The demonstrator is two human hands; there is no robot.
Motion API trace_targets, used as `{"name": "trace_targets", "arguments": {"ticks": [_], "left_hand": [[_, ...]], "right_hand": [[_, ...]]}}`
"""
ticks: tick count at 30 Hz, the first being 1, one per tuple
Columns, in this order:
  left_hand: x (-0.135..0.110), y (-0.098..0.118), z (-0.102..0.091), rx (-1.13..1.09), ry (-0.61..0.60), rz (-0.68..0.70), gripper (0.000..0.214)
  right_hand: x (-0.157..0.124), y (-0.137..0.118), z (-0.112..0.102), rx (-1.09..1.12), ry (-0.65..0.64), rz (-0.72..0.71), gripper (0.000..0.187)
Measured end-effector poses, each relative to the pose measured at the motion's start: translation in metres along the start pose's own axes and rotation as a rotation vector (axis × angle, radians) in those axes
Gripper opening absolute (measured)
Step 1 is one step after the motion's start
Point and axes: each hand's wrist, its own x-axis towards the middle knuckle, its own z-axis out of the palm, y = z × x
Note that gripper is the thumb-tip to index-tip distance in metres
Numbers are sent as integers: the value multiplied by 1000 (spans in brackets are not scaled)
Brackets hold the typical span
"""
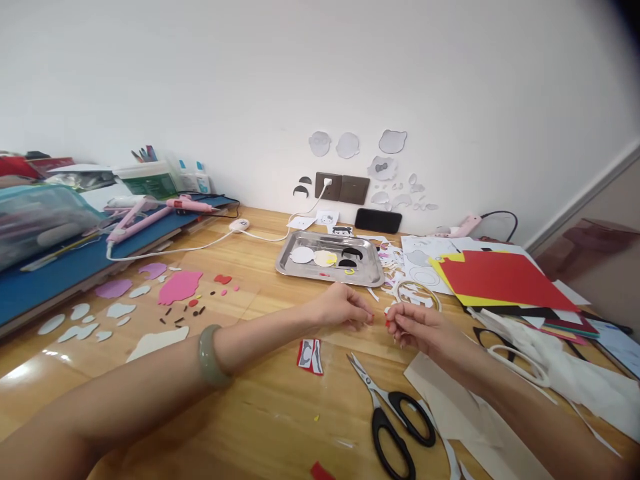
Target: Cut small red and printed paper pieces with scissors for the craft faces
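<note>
Over the middle of the table, my left hand (345, 308) pinches a tiny red piece (372, 319) at its fingertips. Just right of it, my right hand (415, 327) has its fingers closed on another small red piece (387, 320). A narrow gap separates the two hands. What material the red bits are is too small to tell. Below my hands lie black-handled scissors (393, 413), blades slightly apart. A red piece with grey-and-white paper patterns (311, 357) rests left of the scissors. Behind my hands, a metal tray (327, 280) bears white, pale yellow and black cutouts.
Pink, purple and white cutouts (181, 287) lie on the left. A pink glue gun (190, 204) rests on a blue board (165, 230). Red and yellow sheets (505, 280), a tape roll (419, 295) and paper scraps are on the right. A phone (379, 221) leans against the wall.
</note>
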Motion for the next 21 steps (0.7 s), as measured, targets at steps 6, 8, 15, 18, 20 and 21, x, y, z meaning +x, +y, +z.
{"name": "trace_targets", "arguments": {"ticks": [6, 8, 15, 18, 20, 21], "left_hand": [[-2, 4, 4, -236, -24, -65, 13], [-3, 7, 5, -286, -24, -61, 14], [0, 16, 12, -366, -3, -38, 22], [2, 18, 13, -376, 18, -40, 22], [2, 20, 14, -381, 41, -37, 22], [2, 20, 14, -383, 52, -36, 22]], "right_hand": [[0, 1, -2, 74, -35, -39, 15], [0, 0, -3, 30, -21, -70, 18], [1, -10, -6, -199, -2, -175, 23], [4, -12, -7, -269, 4, -198, 23], [5, -12, -7, -304, 14, -216, 23], [6, -13, -6, -319, 16, -227, 22]]}}
